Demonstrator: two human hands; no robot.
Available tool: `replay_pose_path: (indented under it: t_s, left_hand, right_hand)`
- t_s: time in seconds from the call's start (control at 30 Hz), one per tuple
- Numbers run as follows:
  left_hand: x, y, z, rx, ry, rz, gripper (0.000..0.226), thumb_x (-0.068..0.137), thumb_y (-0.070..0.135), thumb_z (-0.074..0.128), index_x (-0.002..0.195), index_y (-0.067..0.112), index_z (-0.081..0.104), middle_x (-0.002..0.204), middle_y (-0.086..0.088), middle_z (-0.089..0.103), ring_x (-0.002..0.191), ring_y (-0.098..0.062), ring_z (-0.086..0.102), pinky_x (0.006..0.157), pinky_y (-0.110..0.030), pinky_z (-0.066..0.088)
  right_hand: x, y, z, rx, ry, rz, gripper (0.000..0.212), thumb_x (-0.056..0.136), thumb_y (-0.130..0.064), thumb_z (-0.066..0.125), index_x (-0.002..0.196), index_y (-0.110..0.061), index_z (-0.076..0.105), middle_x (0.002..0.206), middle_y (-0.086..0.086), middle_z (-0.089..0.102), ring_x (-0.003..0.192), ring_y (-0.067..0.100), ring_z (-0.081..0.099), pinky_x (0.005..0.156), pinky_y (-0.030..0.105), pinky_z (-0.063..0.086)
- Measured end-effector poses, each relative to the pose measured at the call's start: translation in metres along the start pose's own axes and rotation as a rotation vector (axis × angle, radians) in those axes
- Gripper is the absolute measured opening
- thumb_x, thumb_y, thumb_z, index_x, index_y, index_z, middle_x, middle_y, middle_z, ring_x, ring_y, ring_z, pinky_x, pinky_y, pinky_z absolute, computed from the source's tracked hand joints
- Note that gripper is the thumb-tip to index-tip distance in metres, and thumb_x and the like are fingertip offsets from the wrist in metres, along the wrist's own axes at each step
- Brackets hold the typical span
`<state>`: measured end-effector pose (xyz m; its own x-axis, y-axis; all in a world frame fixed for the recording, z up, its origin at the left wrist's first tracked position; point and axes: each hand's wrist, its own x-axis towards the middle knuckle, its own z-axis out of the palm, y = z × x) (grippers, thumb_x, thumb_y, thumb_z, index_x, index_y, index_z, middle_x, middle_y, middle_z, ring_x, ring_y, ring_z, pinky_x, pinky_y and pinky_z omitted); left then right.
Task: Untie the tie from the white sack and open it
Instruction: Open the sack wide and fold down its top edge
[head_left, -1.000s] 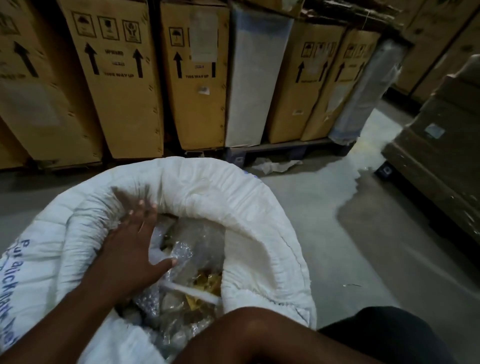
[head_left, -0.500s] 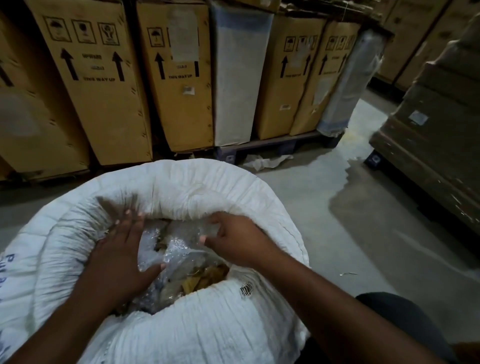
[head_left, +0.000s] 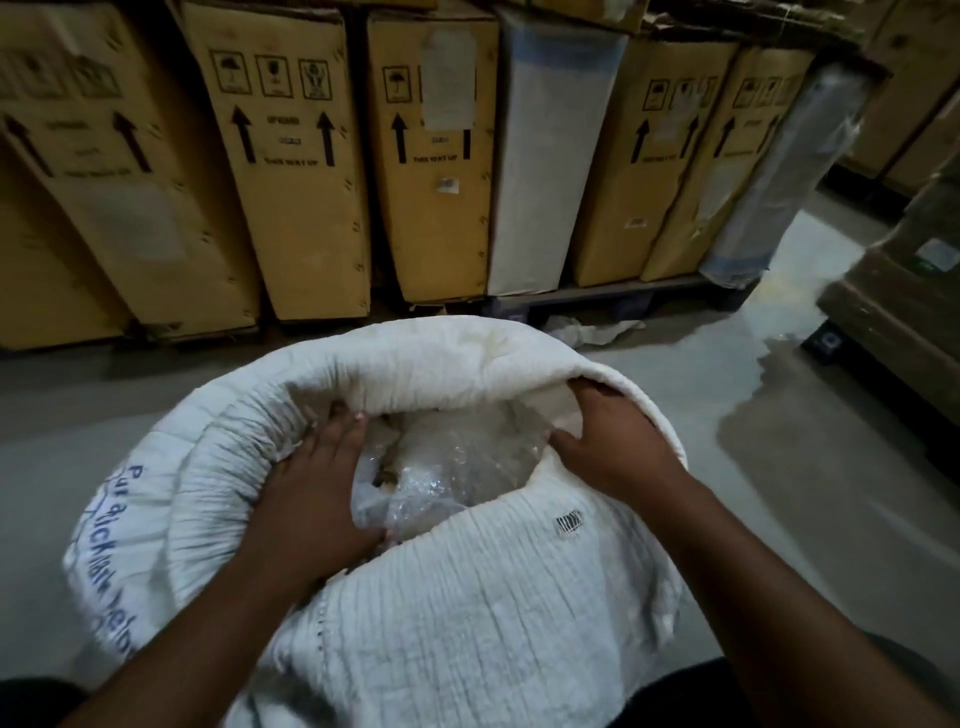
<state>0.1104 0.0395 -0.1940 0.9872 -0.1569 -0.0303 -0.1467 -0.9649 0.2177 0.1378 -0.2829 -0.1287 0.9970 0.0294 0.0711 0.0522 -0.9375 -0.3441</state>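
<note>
The white sack (head_left: 467, 597) stands in front of me with its mouth wide open and its rim rolled outward; blue lettering runs down its left side. No tie is visible. Inside lies crumpled clear plastic (head_left: 457, 467) with brownish items under it. My left hand (head_left: 311, 493) rests flat against the left inner wall of the mouth, fingers stretched out, thumb by the near rim. My right hand (head_left: 608, 441) grips the right rim, its fingertips tucked under the fold.
Tall yellow cartons (head_left: 296, 182) with arrow marks stand on a pallet (head_left: 623, 296) just behind the sack. A white wrapped panel (head_left: 545, 156) and a plastic-wrapped roll (head_left: 779, 171) lean among them. Stacked boxes (head_left: 909, 312) are at the right. A pale patch (head_left: 779, 374) marks the floor.
My right hand came in over the sack and moved from the middle of the mouth out to the right rim, spreading it. My left hand stayed on the left side.
</note>
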Motion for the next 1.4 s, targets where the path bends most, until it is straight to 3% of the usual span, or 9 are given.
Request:
replay_pose_path:
  t_s: [0.13,0.27,0.43,0.63,0.87,0.97,1.1,1.23,1.4]
  left_hand:
    - [-0.002,0.0,0.002,0.007,0.005,-0.001,0.134,0.071,0.082,0.065,0.167,0.025,-0.007,0.176,-0.001,-0.014,0.162,-0.025,0.005,0.128,-0.049,0.022]
    - [0.0,-0.001,0.0,-0.048,0.063,0.013,0.131,0.069,0.082,0.068,0.168,0.024,0.004,0.177,-0.001,-0.004,0.162,-0.026,0.01,0.128,-0.05,0.024]
    - [0.003,-0.004,-0.004,-0.063,0.159,-0.011,0.134,0.064,0.098,0.048,0.168,0.024,0.009,0.177,0.002,-0.003,0.163,-0.022,0.006,0.129,-0.05,0.019]
    - [0.005,-0.009,-0.006,-0.171,0.173,-0.078,0.133,0.069,0.099,0.039,0.169,0.02,-0.001,0.177,0.003,-0.002,0.163,-0.017,0.001,0.131,-0.047,0.015]
    - [0.004,-0.009,-0.004,-0.148,0.136,-0.082,0.127,0.072,0.095,0.036,0.169,0.021,0.002,0.177,0.003,-0.006,0.163,-0.018,0.002,0.129,-0.05,0.02]
    - [0.005,-0.007,-0.003,-0.152,0.127,-0.082,0.125,0.072,0.094,0.037,0.169,0.022,0.002,0.177,0.003,-0.005,0.163,-0.019,0.003,0.129,-0.051,0.021]
    - [0.005,-0.009,-0.002,-0.162,0.131,-0.074,0.125,0.072,0.093,0.038,0.169,0.022,0.003,0.177,0.002,-0.005,0.163,-0.02,0.004,0.128,-0.052,0.022]
    - [0.004,-0.011,-0.001,-0.156,0.146,-0.075,0.124,0.073,0.092,0.039,0.169,0.022,0.004,0.177,0.001,-0.005,0.163,-0.021,0.005,0.128,-0.05,0.021]
    - [0.006,-0.012,0.0,-0.162,0.159,-0.062,0.123,0.074,0.092,0.041,0.169,0.022,0.005,0.177,0.002,-0.007,0.163,-0.02,0.004,0.129,-0.049,0.02]
  right_hand:
    - [-0.017,-0.017,0.021,-0.153,-0.109,-0.11,0.05,0.086,-0.044,0.069,0.134,-0.028,0.066,0.135,-0.004,0.068,0.126,0.02,0.061,0.101,0.029,0.044]
    - [-0.017,-0.043,0.032,0.074,-0.084,-0.193,0.053,0.088,-0.053,0.066,0.135,-0.028,0.062,0.126,-0.006,0.071,0.116,0.017,0.066,0.087,0.027,0.047]
    - [-0.013,-0.049,0.036,0.086,-0.117,-0.24,0.102,0.084,-0.072,0.059,0.165,-0.037,0.007,0.173,-0.006,0.017,0.157,0.016,0.019,0.125,0.041,0.026]
    - [0.004,-0.024,0.048,0.042,-0.173,-0.131,0.118,0.082,-0.072,0.069,0.166,-0.031,-0.004,0.172,-0.005,-0.02,0.159,0.015,-0.017,0.13,0.045,0.004]
    - [-0.001,-0.035,0.047,0.134,-0.049,-0.262,0.089,0.088,-0.062,0.068,0.162,-0.033,0.028,0.171,-0.016,0.021,0.149,-0.001,0.023,0.118,0.027,0.027]
    - [-0.001,-0.043,0.039,0.133,-0.048,-0.271,0.053,0.09,-0.057,0.066,0.135,-0.028,0.064,0.131,-0.011,0.069,0.121,0.006,0.062,0.1,0.033,0.051]
    - [0.002,-0.046,0.036,0.14,-0.093,-0.262,0.031,0.09,-0.053,0.067,0.099,-0.024,0.071,0.092,-0.013,0.072,0.086,-0.001,0.064,0.078,0.034,0.056]
    - [0.003,-0.034,0.043,0.04,-0.122,-0.209,0.049,0.088,-0.054,0.07,0.126,-0.024,0.07,0.124,-0.007,0.071,0.114,0.01,0.063,0.095,0.029,0.049]
    - [0.002,-0.031,0.045,0.026,-0.063,-0.245,0.087,0.082,-0.063,0.066,0.156,-0.027,0.036,0.158,-0.006,0.045,0.146,0.017,0.041,0.117,0.033,0.033]
